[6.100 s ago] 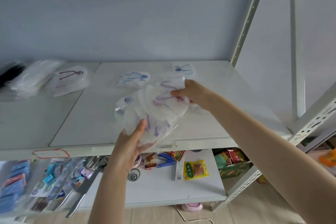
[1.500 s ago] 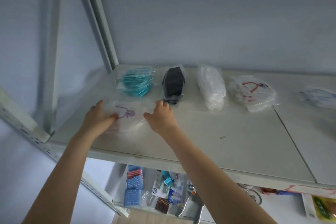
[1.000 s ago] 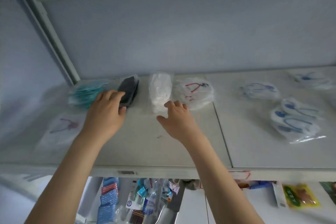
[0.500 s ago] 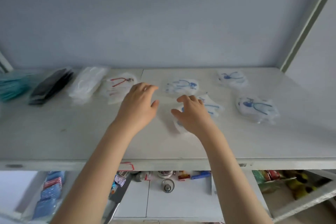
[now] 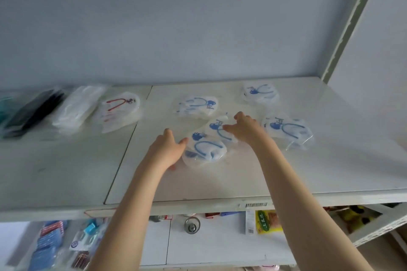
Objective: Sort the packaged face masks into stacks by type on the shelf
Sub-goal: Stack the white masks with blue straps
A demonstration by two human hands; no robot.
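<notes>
Several clear packets of white masks with blue straps lie on the white shelf [image 5: 242, 185]. My left hand [image 5: 168, 148] rests against the left side of the nearest blue-strap packet [image 5: 206, 148], fingers apart. My right hand [image 5: 244, 127] lies on a second blue-strap packet [image 5: 217, 126] just behind it. More blue-strap packets sit at the back middle [image 5: 197, 105], back right [image 5: 259, 92] and right [image 5: 287, 130]. To the left stand a red-strap stack [image 5: 120, 110], a plain white stack [image 5: 78, 108] and a black stack [image 5: 33, 112].
A teal stack [image 5: 3, 103] shows at the far left edge. A shelf upright [image 5: 350, 22] rises at the back right. The lower shelf [image 5: 211, 246] holds snack packets, a metal lock, tools and blue packets.
The view swung from the shelf's left end to its right half. Both hands left the purple-strap packet at the far left and moved right onto the loose blue-strap packets.
</notes>
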